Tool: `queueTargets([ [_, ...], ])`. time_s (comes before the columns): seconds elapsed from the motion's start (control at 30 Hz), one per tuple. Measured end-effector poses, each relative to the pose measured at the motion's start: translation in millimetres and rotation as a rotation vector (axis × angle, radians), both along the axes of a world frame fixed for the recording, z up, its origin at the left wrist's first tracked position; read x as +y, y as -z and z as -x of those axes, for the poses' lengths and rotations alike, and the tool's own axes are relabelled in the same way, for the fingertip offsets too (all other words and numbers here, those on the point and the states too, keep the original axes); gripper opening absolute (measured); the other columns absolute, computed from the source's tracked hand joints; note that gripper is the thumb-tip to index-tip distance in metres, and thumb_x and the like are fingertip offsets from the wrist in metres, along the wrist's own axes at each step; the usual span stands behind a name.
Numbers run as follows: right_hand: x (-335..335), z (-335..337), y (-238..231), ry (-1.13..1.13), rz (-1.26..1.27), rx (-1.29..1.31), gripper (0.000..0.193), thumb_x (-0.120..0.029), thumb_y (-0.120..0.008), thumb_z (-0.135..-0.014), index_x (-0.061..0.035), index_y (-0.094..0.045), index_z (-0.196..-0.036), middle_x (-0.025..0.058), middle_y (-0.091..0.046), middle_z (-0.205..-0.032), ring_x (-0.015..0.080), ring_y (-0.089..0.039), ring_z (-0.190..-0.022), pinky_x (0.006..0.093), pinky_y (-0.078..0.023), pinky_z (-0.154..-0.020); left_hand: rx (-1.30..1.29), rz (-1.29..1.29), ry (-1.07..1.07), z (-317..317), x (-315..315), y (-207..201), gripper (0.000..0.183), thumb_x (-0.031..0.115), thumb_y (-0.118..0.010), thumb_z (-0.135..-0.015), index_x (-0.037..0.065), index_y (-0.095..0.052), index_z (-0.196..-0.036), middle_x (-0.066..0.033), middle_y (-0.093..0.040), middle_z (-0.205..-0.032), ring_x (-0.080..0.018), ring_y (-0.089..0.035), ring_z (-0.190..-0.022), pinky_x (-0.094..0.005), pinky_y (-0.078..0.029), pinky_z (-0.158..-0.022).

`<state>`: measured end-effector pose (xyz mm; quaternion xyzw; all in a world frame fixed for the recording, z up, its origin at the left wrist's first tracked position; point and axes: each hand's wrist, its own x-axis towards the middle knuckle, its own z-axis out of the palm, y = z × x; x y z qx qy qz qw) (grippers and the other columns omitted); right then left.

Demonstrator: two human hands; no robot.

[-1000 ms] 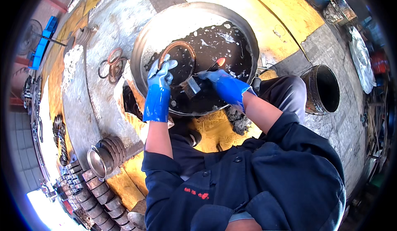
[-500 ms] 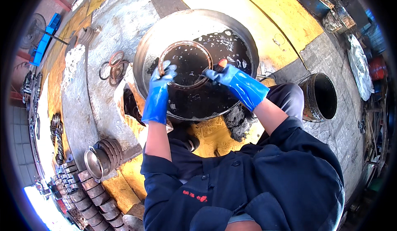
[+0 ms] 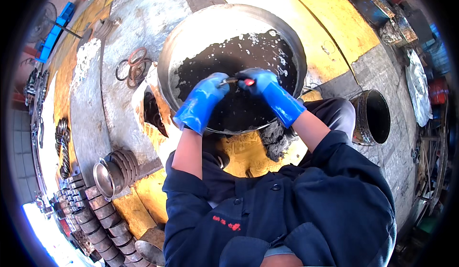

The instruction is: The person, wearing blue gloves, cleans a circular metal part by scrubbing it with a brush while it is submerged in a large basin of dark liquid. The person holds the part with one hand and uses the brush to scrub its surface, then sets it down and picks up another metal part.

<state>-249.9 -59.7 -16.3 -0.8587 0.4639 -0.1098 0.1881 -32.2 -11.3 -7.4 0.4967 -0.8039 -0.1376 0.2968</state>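
Note:
Blue rubber gloves cover both my hands, which are close together over a wide round metal basin (image 3: 165,71) of dark, foam-flecked liquid (image 3: 234,54). My left hand (image 3: 210,89) is closed on a metal ring (image 3: 230,80). Only a short, dark length of it shows between the gloves, apparently edge-on; the fingers hide the rest. Closed too, my right hand (image 3: 262,81) grips a small tool with a red end (image 3: 249,82). The tool's working end is hidden against the ring.
Several loose rings (image 3: 137,67) lie left of the basin, beside an open sack (image 3: 152,111). A dark bucket (image 3: 372,117) stands by my right knee. Stacked metal cylinders (image 3: 103,219) and a flanged metal part (image 3: 109,177) are at lower left.
The ring, earlier face-up as a full circle between my hands, now shows only a short length. My hands have come closer together, the left moving right.

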Motion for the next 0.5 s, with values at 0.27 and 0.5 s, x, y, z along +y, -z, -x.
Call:
queueTargets([
  [0.27,5.7,22.2,-5.4,0.212,-0.544,-1.078,0.028,0.012,-0.048,-0.09,0.0068,-0.064,-0.112,0.0114,-0.065,-0.095,0.0142,-0.059,-0.077,0.0213,-0.05,-0.065,0.883,-0.87,-0.503,-9.1,-2.8,-35.6,0.025,0.016,-0.072,-0.085,0.014,-0.068,-0.11,0.0023,-0.07,-0.084,-0.005,-0.049,-0.059,-0.0198,-0.036,-0.052],
  [0.5,20.5,-27.2,-59.3,-0.25,0.298,-0.77,0.024,-0.011,-0.072,-0.082,-0.0174,-0.073,-0.105,0.0062,-0.071,-0.109,0.0257,-0.068,-0.101,0.035,-0.055,-0.091,0.894,-0.87,-0.594,-17.5,-2.0,-17.9,0.024,0.02,-0.067,-0.09,0.014,-0.067,-0.113,-0.0031,-0.074,-0.093,-0.0039,-0.041,-0.052,-0.0202,-0.031,-0.046],
])
